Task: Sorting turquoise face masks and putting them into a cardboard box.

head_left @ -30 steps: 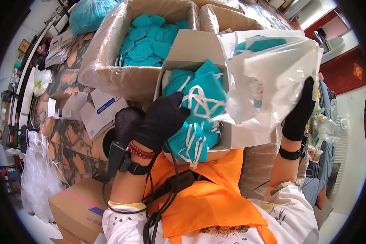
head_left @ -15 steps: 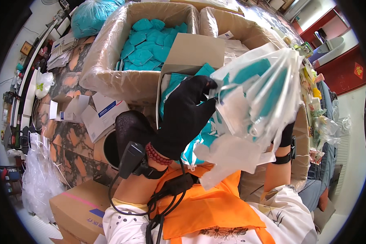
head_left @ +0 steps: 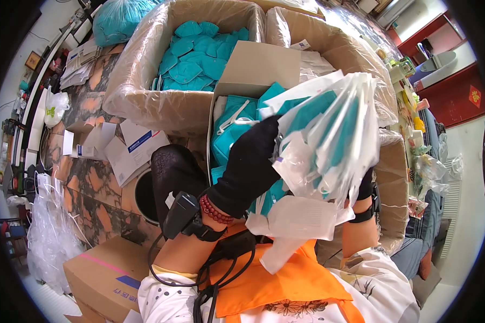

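Observation:
My left hand [head_left: 250,159], in a black glove, grips the left edge of a bundle of teal face masks in clear plastic bags [head_left: 334,134]. The wrapped masks fan out upward and to the right, above an open carton. My right hand [head_left: 366,185], also gloved in black, is behind the bundle's lower right side; its fingers are hidden. Loose white plastic film [head_left: 302,218] dangles below the bundle over my lap. Beneath my hands, the carton [head_left: 261,62] holds more teal masks with white straps [head_left: 234,129].
A plastic-lined box [head_left: 161,105] heaped with loose teal masks stands at the far left of the carton. Another lined box [head_left: 355,56] is at the far right. Flattened white boxes [head_left: 134,148] and a closed brown carton [head_left: 105,274] lie on the left floor.
The bundle has shifted slightly left and its bags hang closer together. My left hand has turned and its fingers are now more covered. The loose film has dropped lower.

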A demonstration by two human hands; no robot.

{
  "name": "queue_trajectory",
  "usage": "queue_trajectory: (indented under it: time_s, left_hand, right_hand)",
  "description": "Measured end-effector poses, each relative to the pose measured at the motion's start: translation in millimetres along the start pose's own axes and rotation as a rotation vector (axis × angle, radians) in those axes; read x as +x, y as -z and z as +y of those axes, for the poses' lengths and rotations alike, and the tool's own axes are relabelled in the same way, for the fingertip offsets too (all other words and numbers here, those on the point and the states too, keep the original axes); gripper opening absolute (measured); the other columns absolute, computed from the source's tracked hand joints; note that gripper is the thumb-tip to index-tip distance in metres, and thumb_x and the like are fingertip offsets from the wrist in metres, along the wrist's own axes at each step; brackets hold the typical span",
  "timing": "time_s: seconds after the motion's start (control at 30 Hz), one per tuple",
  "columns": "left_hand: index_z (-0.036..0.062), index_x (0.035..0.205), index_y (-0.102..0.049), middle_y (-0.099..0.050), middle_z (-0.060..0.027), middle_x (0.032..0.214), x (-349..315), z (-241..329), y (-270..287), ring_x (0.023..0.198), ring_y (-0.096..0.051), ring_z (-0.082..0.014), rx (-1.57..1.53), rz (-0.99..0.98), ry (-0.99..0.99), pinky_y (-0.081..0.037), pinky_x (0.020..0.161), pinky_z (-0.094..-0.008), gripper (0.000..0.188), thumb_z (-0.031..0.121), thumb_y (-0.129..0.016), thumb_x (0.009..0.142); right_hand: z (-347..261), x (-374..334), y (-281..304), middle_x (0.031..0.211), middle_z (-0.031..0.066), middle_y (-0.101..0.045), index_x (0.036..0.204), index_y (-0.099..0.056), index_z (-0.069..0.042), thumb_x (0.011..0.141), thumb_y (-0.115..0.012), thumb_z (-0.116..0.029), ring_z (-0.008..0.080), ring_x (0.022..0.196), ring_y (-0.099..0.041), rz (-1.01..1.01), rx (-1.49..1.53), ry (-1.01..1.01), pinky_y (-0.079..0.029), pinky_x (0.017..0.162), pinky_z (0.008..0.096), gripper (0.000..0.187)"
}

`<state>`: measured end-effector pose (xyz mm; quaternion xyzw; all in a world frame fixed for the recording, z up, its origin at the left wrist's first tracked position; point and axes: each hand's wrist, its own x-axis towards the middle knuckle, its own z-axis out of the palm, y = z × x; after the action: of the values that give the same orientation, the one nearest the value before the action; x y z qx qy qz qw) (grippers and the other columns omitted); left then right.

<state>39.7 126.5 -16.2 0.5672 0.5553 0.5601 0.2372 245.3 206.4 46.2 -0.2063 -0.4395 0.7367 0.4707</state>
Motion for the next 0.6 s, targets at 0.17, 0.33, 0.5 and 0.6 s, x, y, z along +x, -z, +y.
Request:
queue_trajectory:
  time_s: [0.17, 0.33, 0.5, 0.6]
  left_hand:
    - [0.0027, 0.118, -0.066, -0.072, -0.0132, 0.096, 11.2, 22.6, 4.6, 0.086, -0.071, -0.0305, -0.203, 0.010, 0.124, -0.055, 0.082, -0.0345, 0.035, 0.013, -0.075, 0.086]
    - [0.0016, 0.113, -0.068, -0.072, -0.0132, 0.096, 6.2, 11.4, 1.9, 0.087, -0.071, -0.0259, -0.342, 0.113, 0.173, -0.054, 0.081, -0.0342, 0.027, 0.008, -0.073, 0.088]
    - [-0.0018, 0.117, -0.068, -0.072, -0.0173, 0.110, 3.7, 10.3, -1.0, 0.101, -0.070, -0.0245, -0.449, 0.097, 0.193, -0.053, 0.089, -0.0335, 0.029, 0.005, -0.069, 0.089]
    - [-0.0037, 0.123, -0.064, -0.070, -0.0192, 0.118, 6.4, 17.3, 2.1, 0.106, -0.069, -0.0275, -0.369, 0.044, 0.221, -0.052, 0.094, -0.0337, 0.037, 0.006, -0.070, 0.088]
  right_hand:
    - [7.8, 6.6, 41.5, 0.138, 0.0075, -0.056, 0.148, -0.043, -0.005, 0.107, -0.046, -0.035, 0.0193, 0.123, -0.056, 0.327, -0.302, 0.022, -0.047, 0.105, 0.0356, 0.052]
    - [13.6, 4.1, 43.2, 0.143, 0.0067, -0.053, 0.149, -0.042, -0.004, 0.107, -0.047, -0.027, 0.0180, 0.129, -0.052, 0.376, -0.323, 0.071, -0.043, 0.109, 0.0343, 0.049]
    - [15.7, 5.9, 46.7, 0.148, 0.0075, -0.049, 0.150, -0.042, -0.002, 0.107, -0.046, -0.025, 0.0179, 0.134, -0.047, 0.407, -0.309, 0.034, -0.038, 0.113, 0.0345, 0.049]
    - [22.7, 0.8, 56.4, 0.149, 0.0082, -0.048, 0.149, -0.042, -0.001, 0.107, -0.046, -0.025, 0.0181, 0.135, -0.046, 0.383, -0.419, 0.106, -0.038, 0.113, 0.0345, 0.048]
